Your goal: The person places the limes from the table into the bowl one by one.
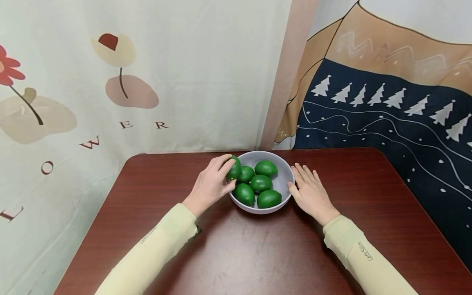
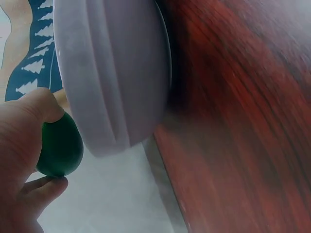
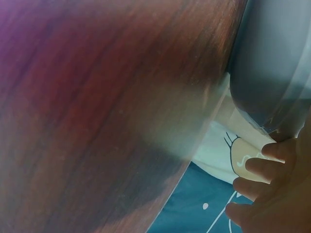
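A pale lavender-grey bowl [image 1: 284, 178] stands at the back of the table with several green limes [image 1: 261, 183] inside. At its left rim my left hand [image 1: 212, 181] pinches another lime [image 1: 235, 169] between thumb and fingers. The left wrist view shows that lime [image 2: 60, 148] held beside the outer wall of the bowl [image 2: 112, 73]. On the opposite side, my right hand [image 1: 311, 191] lies with its fingers extended against the bowl's right rim. Its fingers [image 3: 252, 187] appear near the bowl's underside in the right wrist view.
The dark red-brown wooden table [image 1: 243, 254] ends just behind the bowl. Beyond that edge hangs a pale curtain [image 1: 206, 82] with flower prints, and to the right a cloth [image 1: 354, 114] with white trees on dark blue.
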Motion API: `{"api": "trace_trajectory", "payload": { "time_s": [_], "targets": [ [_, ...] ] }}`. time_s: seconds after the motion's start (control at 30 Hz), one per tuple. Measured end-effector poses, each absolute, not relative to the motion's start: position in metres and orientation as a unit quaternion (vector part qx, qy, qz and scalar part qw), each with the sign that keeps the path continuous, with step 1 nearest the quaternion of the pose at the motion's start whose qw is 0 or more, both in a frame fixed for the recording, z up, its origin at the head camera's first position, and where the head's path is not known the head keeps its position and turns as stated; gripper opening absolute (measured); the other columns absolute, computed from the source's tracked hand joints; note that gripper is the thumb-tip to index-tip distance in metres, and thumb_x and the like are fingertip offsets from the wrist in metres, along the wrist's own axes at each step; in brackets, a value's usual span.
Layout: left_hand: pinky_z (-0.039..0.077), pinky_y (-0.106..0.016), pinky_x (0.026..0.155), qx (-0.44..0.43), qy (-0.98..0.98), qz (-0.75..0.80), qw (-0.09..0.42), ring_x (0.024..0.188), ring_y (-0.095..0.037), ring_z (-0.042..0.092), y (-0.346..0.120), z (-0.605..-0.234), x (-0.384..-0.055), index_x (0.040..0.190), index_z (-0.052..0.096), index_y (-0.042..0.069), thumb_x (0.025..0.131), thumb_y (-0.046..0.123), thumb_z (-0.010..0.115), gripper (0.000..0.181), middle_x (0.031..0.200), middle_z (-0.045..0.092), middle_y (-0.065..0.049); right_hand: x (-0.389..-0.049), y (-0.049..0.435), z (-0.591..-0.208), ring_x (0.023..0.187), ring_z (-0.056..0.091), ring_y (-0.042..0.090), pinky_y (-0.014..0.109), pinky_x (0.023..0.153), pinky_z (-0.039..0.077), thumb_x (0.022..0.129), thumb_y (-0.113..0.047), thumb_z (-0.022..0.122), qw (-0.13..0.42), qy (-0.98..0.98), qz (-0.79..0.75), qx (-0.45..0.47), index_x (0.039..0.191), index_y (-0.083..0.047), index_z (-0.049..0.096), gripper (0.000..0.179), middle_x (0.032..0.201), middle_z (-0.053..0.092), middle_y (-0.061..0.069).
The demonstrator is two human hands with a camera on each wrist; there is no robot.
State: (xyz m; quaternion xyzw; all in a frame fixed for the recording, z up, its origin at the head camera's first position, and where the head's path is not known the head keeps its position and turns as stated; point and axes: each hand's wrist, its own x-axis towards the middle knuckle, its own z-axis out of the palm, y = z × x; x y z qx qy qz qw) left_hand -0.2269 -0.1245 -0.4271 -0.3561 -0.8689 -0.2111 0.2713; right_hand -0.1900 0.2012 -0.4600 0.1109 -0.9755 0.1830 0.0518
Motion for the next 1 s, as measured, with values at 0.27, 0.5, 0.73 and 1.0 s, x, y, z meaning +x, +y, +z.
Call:
{"api": "trace_trajectory", "payload": {
  "time_s": [0.27,0.5,0.73,1.0],
  "targets": [
    [0.061,-0.042,0.084,-0.367,-0.863,-0.213,0.276,0.124,-0.030,0.057,-0.109,-0.425,-0.225,0.131,0.062,0.007,0.080,0.008,0.078,0.053,0.138,0.057,-0.013,-0.190,0.201,-0.460,0.154,0.023,0.043,0.060,0.125,0.013,0.106,-0.034,0.047,0.053,-0.975,0.183,0.111,0.157,0.002,0.037,0.063,0.165,0.032,0.022],
    [0.061,-0.040,0.083,-0.378,-0.859,-0.215,0.272,0.125,-0.029,0.056,-0.098,-0.421,-0.223,0.131,0.061,0.008,0.082,0.009,0.078,0.052,0.138,0.057,-0.012,-0.190,0.200,-0.460,0.154,0.024,0.043,0.060,0.125,0.014,0.106,-0.034,0.047,0.054,-0.975,0.182,0.111,0.157,0.001,0.038,0.063,0.165,0.032,0.022],
    [0.061,-0.038,0.084,-0.392,-0.850,-0.215,0.279,0.124,-0.029,0.057,-0.087,-0.420,-0.223,0.129,0.062,0.007,0.082,0.009,0.080,0.050,0.138,0.058,-0.014,-0.190,0.201,-0.460,0.154,0.023,0.043,0.059,0.125,0.013,0.107,-0.034,0.047,0.053,-0.975,0.183,0.110,0.157,0.002,0.037,0.063,0.165,0.032,0.022],
    [0.061,-0.036,0.083,-0.398,-0.847,-0.212,0.281,0.125,-0.029,0.058,-0.079,-0.421,-0.222,0.128,0.062,0.006,0.082,0.011,0.081,0.050,0.137,0.058,-0.013,-0.190,0.201,-0.461,0.154,0.023,0.043,0.059,0.125,0.013,0.107,-0.034,0.047,0.053,-0.976,0.181,0.110,0.158,0.002,0.037,0.063,0.165,0.032,0.022]
  ]
}}
